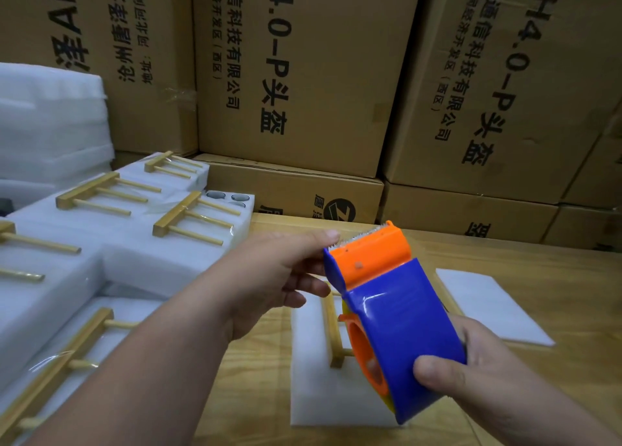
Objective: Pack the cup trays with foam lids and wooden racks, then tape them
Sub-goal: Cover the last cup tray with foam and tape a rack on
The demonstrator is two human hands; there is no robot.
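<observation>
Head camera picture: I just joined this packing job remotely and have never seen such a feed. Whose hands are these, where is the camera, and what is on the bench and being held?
There is no machine here: a person works bare-handed, and the single camera sits on their head, looking forward and down. The right hand grips a blue and orange tape dispenser by its rear end. The left hand reaches to the toothed cutting edge at its front, fingertips at the blade, apparently to find the tape end.

Below the dispenser, on the wooden bench, lies a white foam package with a wooden rack on top. A loose foam sheet lies to the right. On the left are more foam packs with racks on top, some showing clear tape. One pack shows cup openings. Cardboard boxes are stacked behind.
</observation>
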